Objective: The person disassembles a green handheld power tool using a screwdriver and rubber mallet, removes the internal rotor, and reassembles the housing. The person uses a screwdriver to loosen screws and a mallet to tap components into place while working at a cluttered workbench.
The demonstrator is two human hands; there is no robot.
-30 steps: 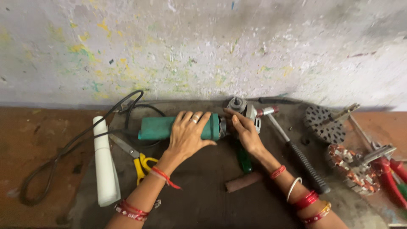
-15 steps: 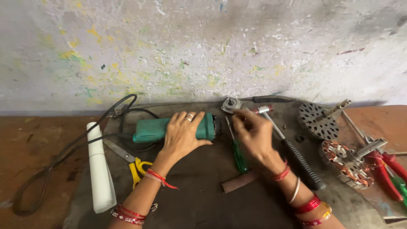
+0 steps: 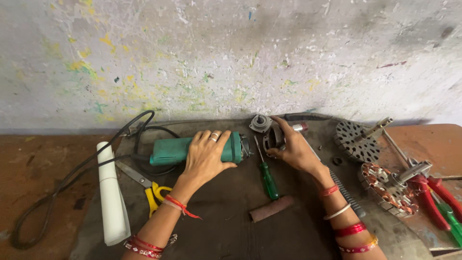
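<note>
— What has the left hand (image 3: 206,156) got?

— It lies palm down over the front end of the green power tool body (image 3: 195,149), fingers spread and curled over the top, pressing it onto the dark mat (image 3: 226,212) that covers the worktop (image 3: 29,173). The tool lies on its side in the middle of the mat, its black cable (image 3: 72,173) looping away to the left.

— And the right hand (image 3: 293,149)?

— Just to the right of the tool's open front, closed around a round grey metal housing (image 3: 274,137); the thumb is near, the fingers reach over the far rim. Housing and tool front are close, but I cannot tell if they touch.

— What lies around them?

— A small grey gear-head part (image 3: 260,123) just beyond the housing, by the wall. A green-handled screwdriver (image 3: 267,173) lies between the two hands, tip pointing far. Nearer, a short brown cylinder (image 3: 271,208). Left of the tool, yellow-handled scissors (image 3: 144,185) and a white tube (image 3: 111,192). On the right, two round motor parts, one perforated (image 3: 356,137), one with copper windings (image 3: 390,185), and red-handled pliers (image 3: 430,197) at the edge.
</note>
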